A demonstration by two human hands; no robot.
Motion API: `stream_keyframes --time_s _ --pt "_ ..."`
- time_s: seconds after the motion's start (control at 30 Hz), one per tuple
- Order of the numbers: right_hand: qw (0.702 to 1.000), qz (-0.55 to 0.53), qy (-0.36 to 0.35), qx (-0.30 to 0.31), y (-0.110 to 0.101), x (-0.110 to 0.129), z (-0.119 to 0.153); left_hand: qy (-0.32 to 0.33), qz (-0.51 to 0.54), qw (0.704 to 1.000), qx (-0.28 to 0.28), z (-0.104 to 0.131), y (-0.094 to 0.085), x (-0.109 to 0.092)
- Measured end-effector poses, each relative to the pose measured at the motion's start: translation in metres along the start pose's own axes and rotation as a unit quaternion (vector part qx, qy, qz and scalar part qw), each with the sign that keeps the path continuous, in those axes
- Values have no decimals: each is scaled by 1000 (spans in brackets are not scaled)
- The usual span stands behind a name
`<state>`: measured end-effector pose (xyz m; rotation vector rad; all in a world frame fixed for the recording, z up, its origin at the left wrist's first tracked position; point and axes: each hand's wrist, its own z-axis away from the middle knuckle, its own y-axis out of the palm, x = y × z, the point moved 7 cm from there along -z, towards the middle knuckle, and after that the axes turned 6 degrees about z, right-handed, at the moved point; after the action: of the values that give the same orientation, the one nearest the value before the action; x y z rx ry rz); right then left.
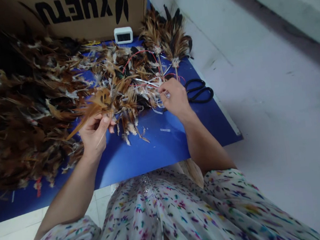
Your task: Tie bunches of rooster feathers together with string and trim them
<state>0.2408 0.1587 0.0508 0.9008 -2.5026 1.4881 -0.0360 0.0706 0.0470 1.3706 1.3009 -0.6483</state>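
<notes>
Indoors, over a blue table (140, 148), the left hand (93, 135) pinches brown feathers (98, 103); the right (175, 97) seemingly pinches something small.

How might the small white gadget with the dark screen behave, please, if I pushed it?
The white gadget would probably slide or tip rather than roll, as its body is boxy and upright. It looks light, being small and plastic-like. Pushed backward, it may soon meet the cardboard box.
</notes>
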Motion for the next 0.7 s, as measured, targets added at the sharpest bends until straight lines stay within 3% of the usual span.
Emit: stream_keyframes --time_s 0.13,0.27,0.47,0.7 --pt "997 41 0 67 18 11 7 20 20 1000 7 0 2 -1" --pt "994 55 7 96 29 9 11 1 17 1000 -5 1 3 0" --pt "999 -25 -19 42 21 7 3 -21 4 1000 -14 2 1 3" --pt "985 -157 59 -27 1 -2 -4 -12 13 1000 3 3 2 5"
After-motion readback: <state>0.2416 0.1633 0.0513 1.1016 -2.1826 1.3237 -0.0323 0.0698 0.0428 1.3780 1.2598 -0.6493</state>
